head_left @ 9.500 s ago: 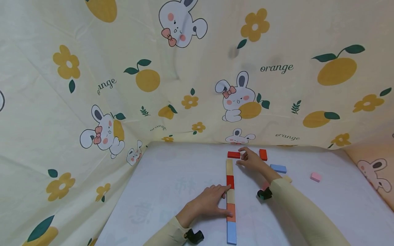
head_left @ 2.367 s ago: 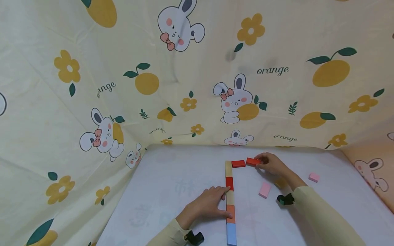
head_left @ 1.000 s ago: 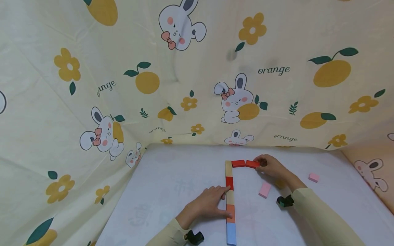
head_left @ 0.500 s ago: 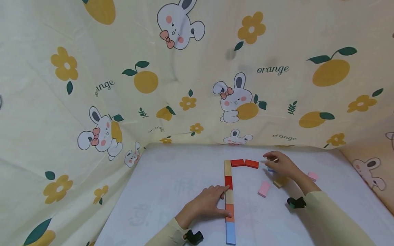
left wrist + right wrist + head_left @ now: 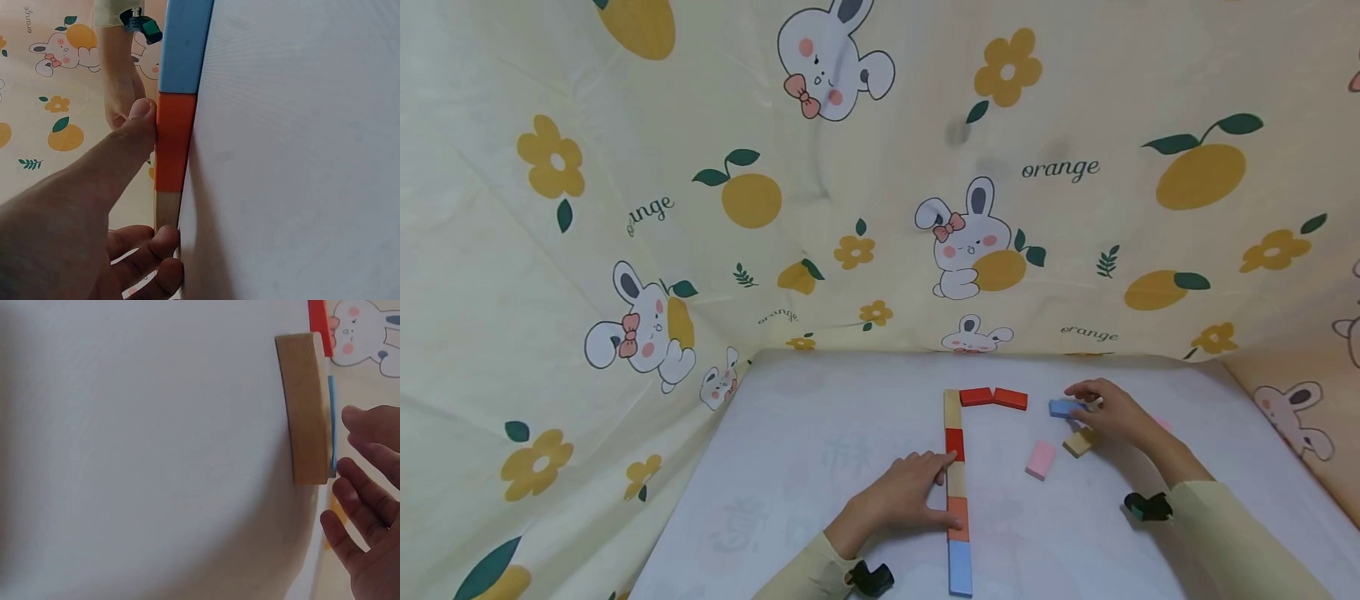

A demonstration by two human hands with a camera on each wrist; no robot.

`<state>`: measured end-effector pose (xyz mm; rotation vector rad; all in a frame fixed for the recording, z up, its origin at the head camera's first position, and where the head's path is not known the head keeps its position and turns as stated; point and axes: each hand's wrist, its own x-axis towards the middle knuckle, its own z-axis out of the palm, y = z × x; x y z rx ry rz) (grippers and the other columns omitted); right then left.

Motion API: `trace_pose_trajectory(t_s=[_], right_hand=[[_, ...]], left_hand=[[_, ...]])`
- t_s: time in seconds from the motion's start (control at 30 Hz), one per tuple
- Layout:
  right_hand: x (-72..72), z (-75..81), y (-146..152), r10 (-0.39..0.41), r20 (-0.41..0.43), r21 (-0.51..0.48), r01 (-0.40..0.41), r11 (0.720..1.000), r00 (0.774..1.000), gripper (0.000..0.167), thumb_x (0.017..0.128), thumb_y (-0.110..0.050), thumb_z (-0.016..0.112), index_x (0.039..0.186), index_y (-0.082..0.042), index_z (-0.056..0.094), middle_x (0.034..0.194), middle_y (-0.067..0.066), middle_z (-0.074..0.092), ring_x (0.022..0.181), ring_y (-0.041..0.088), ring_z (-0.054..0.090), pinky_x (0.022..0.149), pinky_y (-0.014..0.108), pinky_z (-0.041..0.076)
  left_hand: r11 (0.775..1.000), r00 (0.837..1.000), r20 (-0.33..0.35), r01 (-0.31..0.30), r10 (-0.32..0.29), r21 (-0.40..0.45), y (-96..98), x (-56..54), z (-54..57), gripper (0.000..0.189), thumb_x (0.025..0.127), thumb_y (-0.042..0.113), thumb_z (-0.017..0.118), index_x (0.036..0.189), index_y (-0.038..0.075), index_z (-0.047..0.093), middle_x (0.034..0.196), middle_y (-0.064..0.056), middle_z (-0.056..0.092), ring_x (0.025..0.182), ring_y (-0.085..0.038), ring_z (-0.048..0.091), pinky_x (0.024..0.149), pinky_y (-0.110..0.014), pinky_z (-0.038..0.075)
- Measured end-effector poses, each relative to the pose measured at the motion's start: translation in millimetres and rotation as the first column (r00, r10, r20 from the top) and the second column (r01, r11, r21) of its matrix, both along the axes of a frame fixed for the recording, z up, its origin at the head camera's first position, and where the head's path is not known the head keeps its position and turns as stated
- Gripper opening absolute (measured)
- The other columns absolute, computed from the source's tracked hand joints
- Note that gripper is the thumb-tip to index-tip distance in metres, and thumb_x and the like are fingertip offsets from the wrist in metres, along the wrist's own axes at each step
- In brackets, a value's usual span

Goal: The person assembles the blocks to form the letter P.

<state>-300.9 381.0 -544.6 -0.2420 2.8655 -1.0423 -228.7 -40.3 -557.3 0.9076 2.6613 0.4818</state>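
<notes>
A straight row of wooden blocks runs away from me: a blue block (image 5: 960,569) nearest, then an orange block (image 5: 958,518), a beige block (image 5: 956,480), a red block (image 5: 954,444) and a far beige block (image 5: 952,409). My left hand (image 5: 898,496) rests against this row, thumb on the orange block, index fingertip on the red one. Two red blocks (image 5: 977,397) form a slightly bent line rightward from the far end. My right hand (image 5: 1112,412) is over a loose blue block (image 5: 1063,408), thumb and fingers spread apart at its right end.
A loose beige block (image 5: 1078,443) lies just in front of the right hand, and a pink block (image 5: 1041,460) to its left. Another pink block (image 5: 1162,423) is mostly hidden behind the right hand. A patterned cloth (image 5: 850,208) hangs behind the white table (image 5: 790,467).
The right hand set a second red block beside the first, let go of it, then moved right to the loose blue block. The left hand has stayed on the row.
</notes>
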Motion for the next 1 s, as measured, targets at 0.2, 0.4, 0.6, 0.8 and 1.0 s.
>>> trace_pose_trajectory(t_s=[0.2, 0.4, 0.6, 0.8, 1.0], right_hand=[[-0.2, -1.7, 2.9, 0.014, 0.027, 0.004, -0.014, 1.0, 1.0, 0.039, 0.099, -0.013, 0.077, 0.134, 0.003, 0.067, 0.126, 0.024, 0.063, 0.112, 0.038, 0.058, 0.098, 0.056, 0.052], [0.2, -0.9, 1.7, 0.01, 0.053, 0.022, -0.011, 1.0, 0.999, 0.038, 0.099, -0.013, 0.077, 0.132, 0.004, 0.068, 0.123, 0.025, 0.063, 0.108, 0.038, 0.058, 0.097, 0.058, 0.052], [-3.8, -5.9, 0.5, -0.01, 0.057, 0.046, 0.007, 0.999, 0.998, 0.037, 0.098, -0.014, 0.078, 0.13, 0.003, 0.069, 0.118, 0.021, 0.063, 0.105, 0.035, 0.056, 0.092, 0.051, 0.052], [-3.8, -10.0, -1.9, -0.008, 0.06, 0.044, 0.006, 0.999, 0.998, 0.047, 0.098, -0.02, 0.08, 0.137, 0.0, 0.064, 0.114, 0.017, 0.062, 0.102, 0.033, 0.054, 0.083, 0.04, 0.051], [-3.4, -9.9, -6.7, -0.024, 0.118, 0.054, 0.018, 0.998, 0.993, 0.064, 0.098, -0.03, 0.081, 0.152, -0.009, 0.053, 0.116, 0.018, 0.061, 0.103, 0.034, 0.056, 0.083, 0.042, 0.053]], left_hand=[[1.0, 1.0, -0.008, 0.009, -0.009, 0.008, -1.1, -0.5, -1.1, 0.101, 0.083, 0.074, 0.08, 0.165, 0.029, 0.042, 0.133, 0.013, 0.061, 0.113, -0.007, 0.051, 0.107, -0.041, 0.048], [1.0, 1.0, -0.009, 0.009, -0.009, 0.008, -1.5, -0.8, -2.7, 0.101, 0.082, 0.074, 0.08, 0.165, 0.029, 0.043, 0.132, 0.014, 0.061, 0.114, -0.007, 0.051, 0.107, -0.04, 0.048], [1.0, 1.0, -0.006, 0.005, -0.005, 0.007, -1.8, -0.6, -2.0, 0.101, 0.082, 0.075, 0.079, 0.165, 0.031, 0.042, 0.132, 0.014, 0.061, 0.114, -0.007, 0.051, 0.107, -0.04, 0.048], [1.0, 1.0, -0.005, 0.005, -0.005, 0.005, -1.5, -0.7, -1.9, 0.101, 0.082, 0.075, 0.079, 0.165, 0.031, 0.042, 0.133, 0.014, 0.061, 0.115, -0.007, 0.051, 0.108, -0.04, 0.048], [1.0, 1.0, -0.009, 0.007, -0.007, 0.0, -1.1, -0.6, -1.5, 0.101, 0.082, 0.075, 0.079, 0.165, 0.03, 0.042, 0.134, 0.013, 0.061, 0.115, -0.007, 0.052, 0.108, -0.04, 0.048]])
